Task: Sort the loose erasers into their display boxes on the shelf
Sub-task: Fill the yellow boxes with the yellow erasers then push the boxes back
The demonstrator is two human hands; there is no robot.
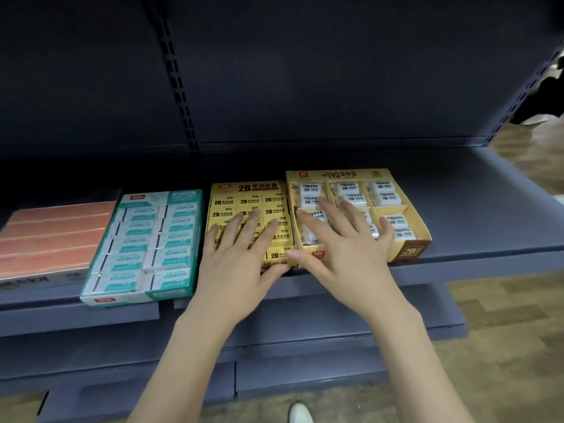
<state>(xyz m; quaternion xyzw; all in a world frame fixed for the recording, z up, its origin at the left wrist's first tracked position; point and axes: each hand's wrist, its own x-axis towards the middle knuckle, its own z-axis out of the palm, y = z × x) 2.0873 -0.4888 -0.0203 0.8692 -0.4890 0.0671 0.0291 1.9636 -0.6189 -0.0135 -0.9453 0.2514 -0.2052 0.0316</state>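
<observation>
Four display boxes stood in a row along the front edge of the shelf [476, 254]: an orange box [55, 236] toward the left end, a teal box [146, 245] beside it, a yellow box [250, 221] at the middle, and a tan box [357, 215] toward the right end.

The left hand [241, 254] lay flat on the yellow box, fingers straight and spread over the packed yellow erasers [276, 254], thumb at the box's front edge. It grasped nothing.

The right hand [348, 248] lay over the left and middle compartments of the tan box, fingers extended across the wrapped white erasers [393, 222]. The thumb reached toward the front left corner of that box. No eraser was seen held; the palm hid what lay under it.

No loose eraser was visible on the bare shelf. Every eraser in view lay inside a box, with long axes running left to right.

Judgement: sorting appeared nearly complete, and both hands appeared to be levelling the contents. Each hand was directly above its own box, so any remaining adjustment called for a downward press, not a reach. The teal box lay nearer the left hand.
</observation>
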